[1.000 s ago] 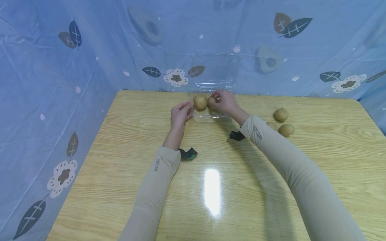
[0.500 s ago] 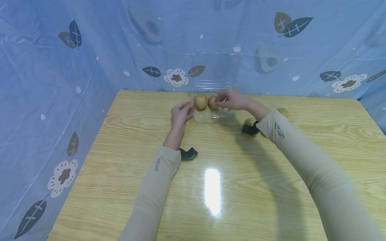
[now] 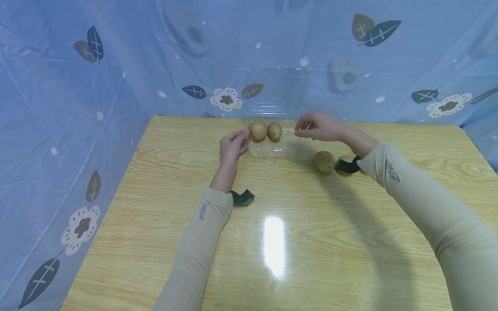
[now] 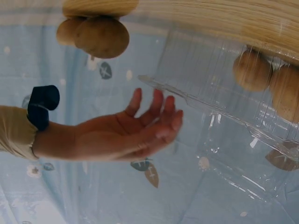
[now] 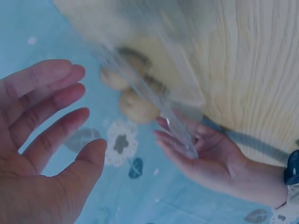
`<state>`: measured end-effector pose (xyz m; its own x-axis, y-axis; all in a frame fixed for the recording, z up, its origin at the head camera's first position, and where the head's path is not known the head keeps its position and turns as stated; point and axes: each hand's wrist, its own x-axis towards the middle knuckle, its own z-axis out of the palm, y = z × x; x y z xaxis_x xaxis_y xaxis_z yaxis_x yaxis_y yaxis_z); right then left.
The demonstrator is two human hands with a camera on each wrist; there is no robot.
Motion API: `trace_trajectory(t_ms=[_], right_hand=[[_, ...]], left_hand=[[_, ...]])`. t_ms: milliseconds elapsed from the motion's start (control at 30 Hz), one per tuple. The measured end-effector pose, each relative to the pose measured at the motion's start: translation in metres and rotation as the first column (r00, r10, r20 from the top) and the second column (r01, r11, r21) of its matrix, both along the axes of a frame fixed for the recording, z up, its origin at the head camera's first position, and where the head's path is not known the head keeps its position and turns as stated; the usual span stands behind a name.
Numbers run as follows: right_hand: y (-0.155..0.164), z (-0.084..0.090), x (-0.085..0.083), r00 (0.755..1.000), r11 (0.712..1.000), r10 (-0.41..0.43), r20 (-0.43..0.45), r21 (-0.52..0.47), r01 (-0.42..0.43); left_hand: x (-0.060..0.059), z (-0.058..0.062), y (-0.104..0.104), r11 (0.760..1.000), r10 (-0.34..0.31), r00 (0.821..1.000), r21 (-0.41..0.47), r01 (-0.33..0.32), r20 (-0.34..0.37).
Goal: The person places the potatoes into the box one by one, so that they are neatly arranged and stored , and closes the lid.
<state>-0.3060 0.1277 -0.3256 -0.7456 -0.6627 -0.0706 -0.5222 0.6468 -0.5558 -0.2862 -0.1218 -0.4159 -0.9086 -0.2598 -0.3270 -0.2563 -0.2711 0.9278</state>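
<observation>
Wooden table (image 3: 155, 172), potatoes (image 3: 266, 131) between grips.

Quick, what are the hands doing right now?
Left hand: open, fingers touching the clear box.
Right hand: open, holding nothing, beside the box.

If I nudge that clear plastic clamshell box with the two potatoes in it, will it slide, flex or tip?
The clear plastic clamshell box looks thin-walled, so it would probably flex under a push. The two round brown potatoes inside add weight low down, so it likely slides on the glossy wooden table rather than tips. The potatoes may roll inside. The upright open lid probably wobbles.
</observation>
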Motion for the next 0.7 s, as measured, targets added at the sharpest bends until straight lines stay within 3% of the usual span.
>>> trace_trajectory(t_ms=[500,700], right_hand=[[0.058,0.003,0.015,0.996,0.994,-0.067,-0.062,0.083,0.072],[0.084,0.004,0.023,0.989,0.978,-0.114,-0.096,0.161,0.129]], left_hand=[[0.0,0.002,0.0,1.0,0.006,1.0,0.017,-0.006,0.005],[0.0,0.002,0.001,1.0,0.003,1.0,-0.001,-0.003,0.005]])
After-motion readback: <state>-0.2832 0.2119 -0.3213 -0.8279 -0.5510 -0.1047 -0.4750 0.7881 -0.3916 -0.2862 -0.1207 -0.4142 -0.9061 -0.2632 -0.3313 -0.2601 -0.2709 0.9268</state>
